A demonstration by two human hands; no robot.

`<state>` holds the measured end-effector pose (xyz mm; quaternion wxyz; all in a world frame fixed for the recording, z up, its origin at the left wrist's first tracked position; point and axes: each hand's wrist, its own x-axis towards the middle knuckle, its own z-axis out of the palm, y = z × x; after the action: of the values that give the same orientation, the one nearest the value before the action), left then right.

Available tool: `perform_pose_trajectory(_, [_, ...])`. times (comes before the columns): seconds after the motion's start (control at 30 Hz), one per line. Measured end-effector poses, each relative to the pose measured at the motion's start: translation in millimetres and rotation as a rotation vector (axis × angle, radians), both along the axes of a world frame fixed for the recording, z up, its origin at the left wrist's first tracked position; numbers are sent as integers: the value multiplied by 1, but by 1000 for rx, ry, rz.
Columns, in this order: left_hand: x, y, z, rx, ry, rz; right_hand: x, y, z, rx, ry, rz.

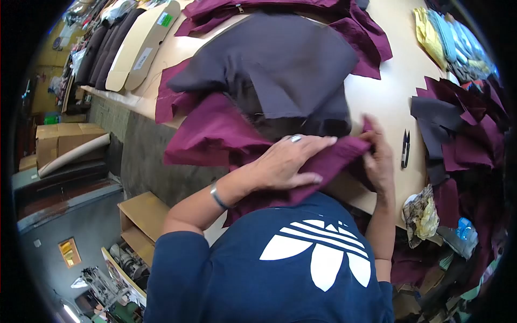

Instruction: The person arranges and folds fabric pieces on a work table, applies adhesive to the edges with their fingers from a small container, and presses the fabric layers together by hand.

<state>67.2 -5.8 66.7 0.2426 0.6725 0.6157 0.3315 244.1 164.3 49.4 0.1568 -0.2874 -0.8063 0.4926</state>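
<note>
Maroon fabric (344,161) is drawn up against my body at the table's near edge. My left hand (291,159), wearing a ring and a bracelet, lies on it with the fingers stretched out and the thumb apart. At the cloth's right end, my right hand (378,159) has its fingers closed on the fabric edge, slightly blurred. Just beyond both hands, a large dark grey fabric piece (291,64) rests over more maroon cloth. At the far side, a maroon piece (258,13) has a zipper pull on it.
Two slim black pen-like items (405,148) lie on the table (385,97) right of my hand. Maroon and grey scraps (468,129) pile up at the right edge. Folded yellow and blue bundles (444,37) sit far right. Dark rolls (107,48) and a cardboard box (137,48) stand far left.
</note>
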Motion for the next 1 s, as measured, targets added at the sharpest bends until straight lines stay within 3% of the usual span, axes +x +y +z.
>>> perform_pose_trajectory(0.07, [3, -31, 0, -175, 103, 48, 8, 14, 5, 178, 39, -143])
perform_pose_trajectory(0.1, [8, -46, -4, -256, 201, 93, 12, 20, 5, 88, 50, -202])
perform_pose_trajectory(0.2, [12, -80, -21, -361, 237, 321, 16, 27, -10, 482, -170, -154])
perform_pose_trajectory(0.23, [15, -89, -32, -328, 357, 330, 10, 18, -9, 821, -229, -95])
perform_pose_trajectory(0.3, [23, -101, -56, -253, 592, 334, -6, -11, 3, 922, -139, 49])
perform_pose_trajectory(0.37, [15, -100, -64, -76, 498, 357, -17, -45, 14, 717, -68, 356])
perform_pose_trajectory(0.43, [-2, -91, -53, -49, 316, 307, -23, -67, -4, 767, -108, 500])
perform_pose_trajectory(0.53, [-35, -79, -13, -399, 293, 137, -21, -55, -17, 509, -164, 509])
perform_pose_trajectory(0.63, [-75, -35, 42, -514, 528, -84, -15, -51, -2, 102, 121, 290])
perform_pose_trajectory(0.7, [-88, 11, 64, -119, 993, -24, -16, -38, 12, -167, 153, 96])
perform_pose_trajectory(0.73, [-88, 38, 79, 82, 1235, 57, -21, -31, 8, -195, 305, -26])
perform_pose_trajectory(0.77, [-94, 61, 89, 409, 1392, 93, -21, -21, 18, -304, 226, -132])
perform_pose_trajectory(0.8, [-78, 72, 102, 568, 1206, 222, -26, -11, 4, -522, 463, -216])
perform_pose_trajectory(0.83, [-59, 75, 112, 737, 970, 198, -21, 1, -5, -618, 466, -296])
perform_pose_trajectory(0.9, [-9, 55, 105, 748, 901, 62, -13, 11, -25, -609, 477, -408])
perform_pose_trajectory(0.97, [14, 30, 52, 331, 593, -137, -1, 15, -42, -576, 407, -381])
perform_pose_trajectory(1.0, [0, 24, 26, 234, 674, -75, -3, 7, -34, -558, 407, -455])
